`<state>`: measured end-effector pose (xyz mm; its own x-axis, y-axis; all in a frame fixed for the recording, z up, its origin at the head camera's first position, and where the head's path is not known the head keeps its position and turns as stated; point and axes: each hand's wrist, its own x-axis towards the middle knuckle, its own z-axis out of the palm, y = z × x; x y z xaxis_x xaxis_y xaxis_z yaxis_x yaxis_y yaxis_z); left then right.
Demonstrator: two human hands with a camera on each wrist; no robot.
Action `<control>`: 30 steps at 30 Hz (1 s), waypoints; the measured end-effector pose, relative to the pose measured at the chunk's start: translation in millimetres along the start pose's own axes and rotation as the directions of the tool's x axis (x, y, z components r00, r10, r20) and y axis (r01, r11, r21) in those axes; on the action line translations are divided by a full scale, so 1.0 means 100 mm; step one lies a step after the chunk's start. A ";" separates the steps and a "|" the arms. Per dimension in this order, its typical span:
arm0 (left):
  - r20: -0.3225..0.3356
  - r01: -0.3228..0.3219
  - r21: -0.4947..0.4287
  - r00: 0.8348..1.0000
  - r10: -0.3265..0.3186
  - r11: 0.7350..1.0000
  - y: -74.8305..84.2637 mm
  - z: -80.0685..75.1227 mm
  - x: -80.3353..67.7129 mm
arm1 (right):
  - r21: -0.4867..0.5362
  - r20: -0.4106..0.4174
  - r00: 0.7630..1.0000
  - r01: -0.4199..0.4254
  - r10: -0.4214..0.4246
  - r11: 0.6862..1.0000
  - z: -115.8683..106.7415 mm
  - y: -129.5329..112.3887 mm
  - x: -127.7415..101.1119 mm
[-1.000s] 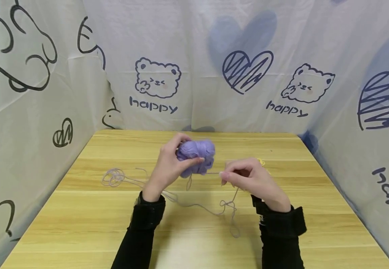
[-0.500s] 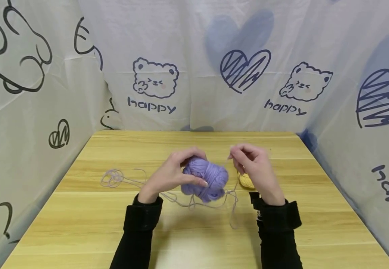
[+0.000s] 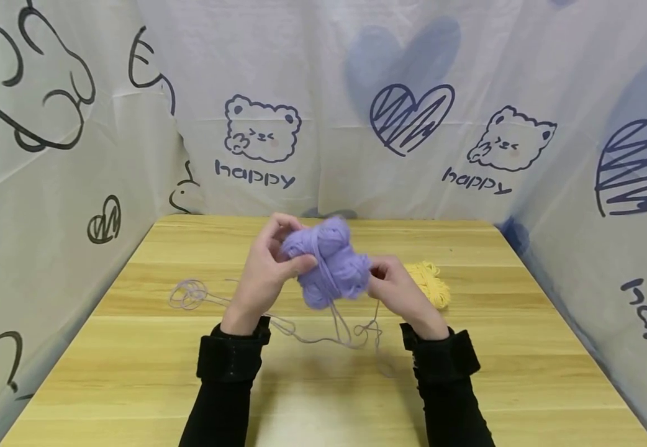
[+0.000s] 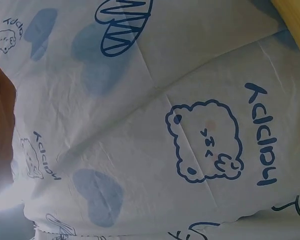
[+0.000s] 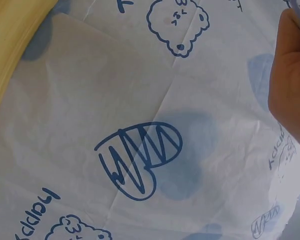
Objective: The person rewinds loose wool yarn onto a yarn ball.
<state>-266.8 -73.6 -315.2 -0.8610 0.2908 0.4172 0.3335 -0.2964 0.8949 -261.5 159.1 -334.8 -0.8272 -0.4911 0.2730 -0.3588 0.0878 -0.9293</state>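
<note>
Head view shows the left hand gripping the purple yarn ball above mid-surface while the right hand pinches its strand; winding probably goes best with steady tension, clear of the yellow yarn.

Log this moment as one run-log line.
left hand: grips purple yarn ball | right hand: holds it from right | loose purple strand: on wooden table | yellow yarn bundle: untouched

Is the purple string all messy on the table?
Yes, a bit. A loose strand trails from the purple yarn ball that the left hand and right hand hold, lies in tangled loops on the table, and ends in a small knotted coil at the left. The yellow yarn lies tidy.
</note>
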 end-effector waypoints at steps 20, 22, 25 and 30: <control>-0.159 0.133 -0.087 0.976 -0.145 0.987 0.02 -0.03 0.04 | -0.146 -0.032 0.997 -0.069 0.066 0.987 -0.03 -0.04 0.00; -0.144 0.156 -0.055 0.976 -0.163 0.986 0.03 -0.05 0.03 | -0.145 -0.068 0.996 -0.070 0.061 0.987 -0.05 -0.03 -0.01; -0.136 0.179 0.040 0.976 -0.172 0.983 0.03 -0.07 0.03 | -0.120 -0.152 0.987 -0.067 0.048 0.990 -0.11 -0.05 -0.04; -0.144 0.156 0.275 0.982 -0.120 0.949 0.00 -0.05 0.04 | -0.086 -0.261 0.965 -0.045 0.021 0.995 -0.14 -0.14 -0.11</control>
<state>-272.0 -77.4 -314.5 -0.9412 0.1899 0.2795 0.2873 0.0143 0.9577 -253.2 175.1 -321.2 -0.9188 -0.2456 0.3088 -0.3570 0.1839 -0.9158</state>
